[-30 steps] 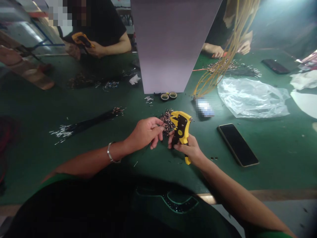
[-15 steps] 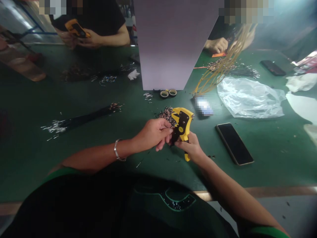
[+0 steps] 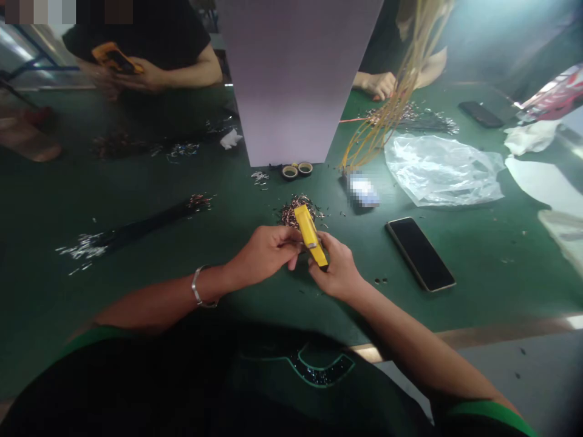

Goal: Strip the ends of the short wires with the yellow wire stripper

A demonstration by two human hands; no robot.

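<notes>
My right hand [image 3: 334,267] is shut around a yellow wire stripper [image 3: 310,233], which now shows its narrow yellow edge. My left hand [image 3: 266,255] sits just left of the tool, its fingers pinched against the tool's jaw end. Anything thin between those fingers is too small to make out. Just above both hands, a loose pile of short wire pieces [image 3: 296,212] lies on the green table mat [image 3: 237,182], almost touching the stripper's tip. A silver bangle [image 3: 197,286] circles my left wrist.
A black wire bundle [image 3: 136,227] lies left of my hands. A phone [image 3: 419,254] lies to the right, and a plastic bag [image 3: 439,173] beyond it. Tape rolls [image 3: 296,170] stand by a pale upright panel [image 3: 291,79]. Co-workers' hands [image 3: 127,79] work across the table.
The stripper has rotated from showing its broad black-and-yellow side to showing its narrow yellow edge. My hands have drawn closer together, and the whole view has shifted slightly left.
</notes>
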